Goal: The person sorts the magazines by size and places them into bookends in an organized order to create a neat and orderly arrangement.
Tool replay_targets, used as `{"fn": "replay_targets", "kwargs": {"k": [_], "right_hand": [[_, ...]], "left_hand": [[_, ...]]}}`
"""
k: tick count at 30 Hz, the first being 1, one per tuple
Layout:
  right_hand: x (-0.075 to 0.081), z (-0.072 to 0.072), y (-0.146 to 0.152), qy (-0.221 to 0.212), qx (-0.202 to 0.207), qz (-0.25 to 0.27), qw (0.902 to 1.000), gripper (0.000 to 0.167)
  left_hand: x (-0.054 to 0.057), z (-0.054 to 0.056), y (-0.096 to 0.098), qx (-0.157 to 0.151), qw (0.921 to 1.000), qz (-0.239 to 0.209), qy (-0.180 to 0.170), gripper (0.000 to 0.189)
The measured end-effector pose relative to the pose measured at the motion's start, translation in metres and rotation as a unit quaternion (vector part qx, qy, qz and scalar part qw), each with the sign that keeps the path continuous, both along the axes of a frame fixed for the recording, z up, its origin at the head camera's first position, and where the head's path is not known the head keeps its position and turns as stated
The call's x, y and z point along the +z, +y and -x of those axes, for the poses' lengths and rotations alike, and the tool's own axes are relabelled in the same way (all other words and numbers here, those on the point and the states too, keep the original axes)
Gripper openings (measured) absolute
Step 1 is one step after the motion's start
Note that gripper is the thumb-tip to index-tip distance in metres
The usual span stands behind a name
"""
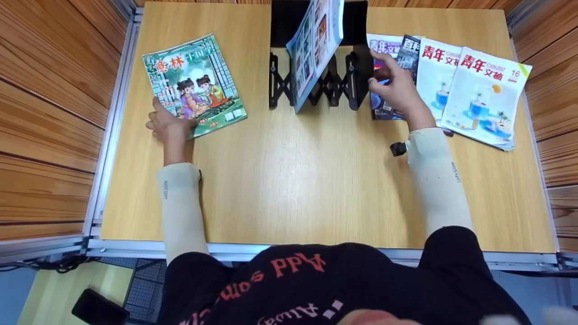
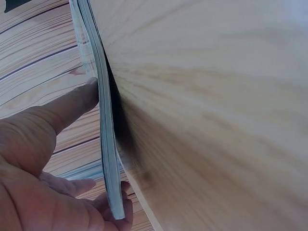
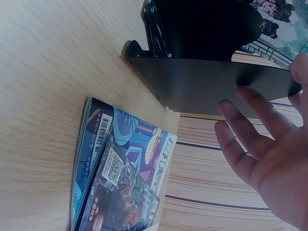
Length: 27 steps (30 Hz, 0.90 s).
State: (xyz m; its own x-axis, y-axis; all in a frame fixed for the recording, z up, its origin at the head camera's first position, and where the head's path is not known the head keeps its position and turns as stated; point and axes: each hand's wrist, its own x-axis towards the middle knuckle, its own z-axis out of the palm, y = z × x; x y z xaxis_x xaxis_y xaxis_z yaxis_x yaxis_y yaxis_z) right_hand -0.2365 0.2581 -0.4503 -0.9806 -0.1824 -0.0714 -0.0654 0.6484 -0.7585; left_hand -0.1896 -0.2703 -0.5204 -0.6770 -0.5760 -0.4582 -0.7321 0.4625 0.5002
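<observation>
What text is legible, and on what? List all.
"意林": green magazine
"青年文摘": rightmost magazine
"16": rightmost magazine
"青年文": white magazine beside it
"青年文": purple magazine
"百科": dark magazine
"Let's Slim": right sleeve
Shirt, left sleeve, other print: unreadable.

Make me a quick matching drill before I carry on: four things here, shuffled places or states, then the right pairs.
1. Right hand
2. Blue-bordered magazine
3. Left hand
4. White magazine with yellow corner

A. Farthest right of the magazines
B. Holding the green magazine
C. Touching the side of the black stand
D. Tilted in the stand

Pairs: 1-C; 2-D; 3-B; 4-A
</observation>
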Motion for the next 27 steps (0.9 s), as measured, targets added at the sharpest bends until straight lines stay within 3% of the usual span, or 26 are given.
{"fn": "replay_targets", "kwargs": {"k": [17,27], "right_hand": [[0.002,0.0,-0.0009,-0.018,-0.004,-0.007,0.9998,0.059],[0.0016,0.0006,-0.0004,-0.031,-0.008,-0.008,0.9995,0.06]], "left_hand": [[0.0005,-0.0031,0.0008,0.019,0.9974,-0.068,0.012,0.126],[0.0,-0.0051,-0.0056,0.013,0.9972,-0.071,0.02,0.112]]}}
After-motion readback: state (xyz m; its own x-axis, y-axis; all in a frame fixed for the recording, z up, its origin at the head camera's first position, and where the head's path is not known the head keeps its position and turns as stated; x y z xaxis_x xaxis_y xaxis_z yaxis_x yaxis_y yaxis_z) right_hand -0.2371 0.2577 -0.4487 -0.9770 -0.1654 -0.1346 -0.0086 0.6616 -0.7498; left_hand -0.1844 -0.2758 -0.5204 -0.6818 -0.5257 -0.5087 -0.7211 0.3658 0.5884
